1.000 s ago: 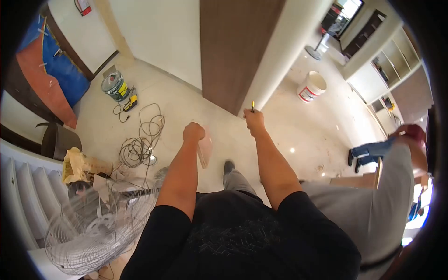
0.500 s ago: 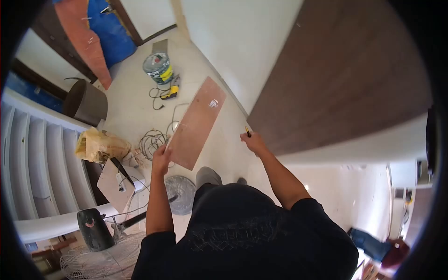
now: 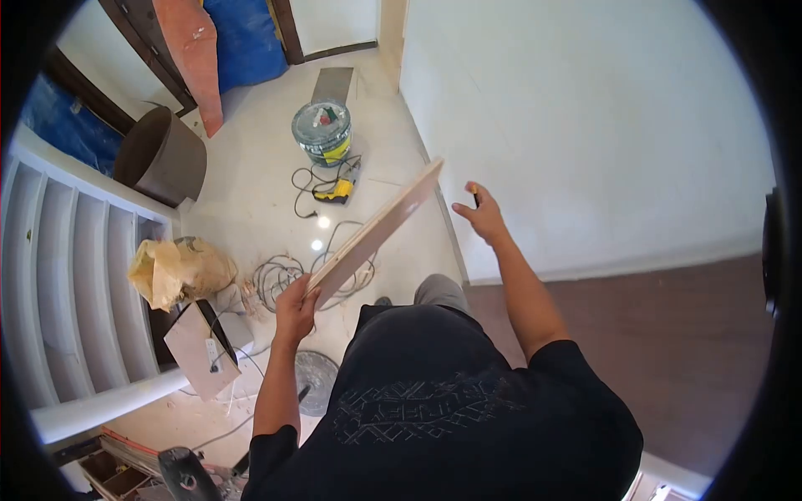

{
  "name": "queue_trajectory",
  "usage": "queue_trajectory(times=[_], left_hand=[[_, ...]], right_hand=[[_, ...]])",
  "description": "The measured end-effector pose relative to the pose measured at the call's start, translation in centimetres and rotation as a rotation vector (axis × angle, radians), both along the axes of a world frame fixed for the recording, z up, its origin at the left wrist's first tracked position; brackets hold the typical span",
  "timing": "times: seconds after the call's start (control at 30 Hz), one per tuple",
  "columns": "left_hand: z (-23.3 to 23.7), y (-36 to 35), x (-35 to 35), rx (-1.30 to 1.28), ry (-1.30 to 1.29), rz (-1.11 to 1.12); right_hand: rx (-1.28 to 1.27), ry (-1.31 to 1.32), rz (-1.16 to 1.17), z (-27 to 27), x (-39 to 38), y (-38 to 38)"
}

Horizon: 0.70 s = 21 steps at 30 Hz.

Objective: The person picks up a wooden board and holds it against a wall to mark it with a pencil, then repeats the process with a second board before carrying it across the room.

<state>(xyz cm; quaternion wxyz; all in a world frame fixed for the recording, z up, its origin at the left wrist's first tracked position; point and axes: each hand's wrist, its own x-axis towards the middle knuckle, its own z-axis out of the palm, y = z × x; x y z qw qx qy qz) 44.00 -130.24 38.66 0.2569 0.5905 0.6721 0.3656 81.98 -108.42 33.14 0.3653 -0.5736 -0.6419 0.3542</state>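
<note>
My left hand [image 3: 294, 313] is closed round the near end of a long plywood board [image 3: 378, 230]. The board is tilted nearly edge-on, its far end raised towards the white wall. To the right of that end is my right hand [image 3: 487, 224], thumb and forefinger spread apart. A short black-and-yellow pen-like stick [image 3: 476, 197] is held among its fingers; its exact kind is too small to tell. The right hand does not touch the board.
A lidded paint bucket [image 3: 322, 134] stands ahead, with a yellow corded power tool [image 3: 336, 194] beside it. Coiled cable [image 3: 276, 274] lies on the floor. At left are white shelving [image 3: 54, 284], a brown bin [image 3: 171, 159] and a yellowish bag [image 3: 180, 269]. A brown panel [image 3: 585, 334] lies right.
The board has turned from showing its broad face to nearly edge-on. My right hand has moved up and its thumb and forefinger have spread. The view has swung, showing more white wall at right.
</note>
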Motion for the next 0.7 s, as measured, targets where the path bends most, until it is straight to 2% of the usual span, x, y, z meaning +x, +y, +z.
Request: queue_trajectory(times=[0.13,0.17,0.23,0.27,0.3,0.33,0.37,0.4,0.47,0.53,0.6,0.67,0.7], left_hand=[[1.8,8.3,-3.7,-0.067,-0.163,-0.068],[2.5,10.5,-4.2,-0.104,-0.209,-0.070],[1.6,14.9,-5.7,-0.186,-0.361,-0.041],[1.6,18.0,-6.5,-0.219,-0.355,-0.046],[1.7,21.4,-7.2,-0.247,-0.349,-0.051],[1.6,24.6,-7.8,-0.279,-0.347,-0.055],[-0.7,28.0,-8.9,-0.183,-0.273,-0.007],[-3.0,30.6,-9.9,-0.214,-0.146,0.133],[-7.2,34.7,-13.1,-0.284,0.132,0.387],[-12.5,35.4,-17.6,-0.413,0.202,0.487],[-24.8,31.8,-24.5,-0.309,0.107,0.460],[-25.7,30.9,-23.4,-0.631,0.250,0.270],[-24.5,31.2,-21.4,-0.795,0.032,0.353]], right_hand=[[-0.144,0.019,0.112,4.9,-0.6,9.9],[-0.281,-0.006,0.139,6.1,-0.8,12.4],[-0.320,0.010,0.162,6.4,-0.6,17.1],[-0.329,0.021,0.174,6.8,-0.8,20.0],[-0.317,0.245,0.175,7.4,-1.6,21.9],[-0.309,0.282,0.190,7.3,-2.2,24.2],[-0.303,0.317,0.207,7.1,-2.7,26.8],[-0.302,0.353,0.221,7.4,-3.6,29.4],[-0.231,0.144,0.224,8.9,-6.5,34.1],[-0.133,-0.001,0.241,8.3,-8.8,39.4],[-0.112,-0.196,0.172,8.5,-10.9,44.4],[-0.118,-0.321,0.100,8.0,-12.1,49.6],[-0.138,-0.341,0.055,7.4,-12.8,52.3]])
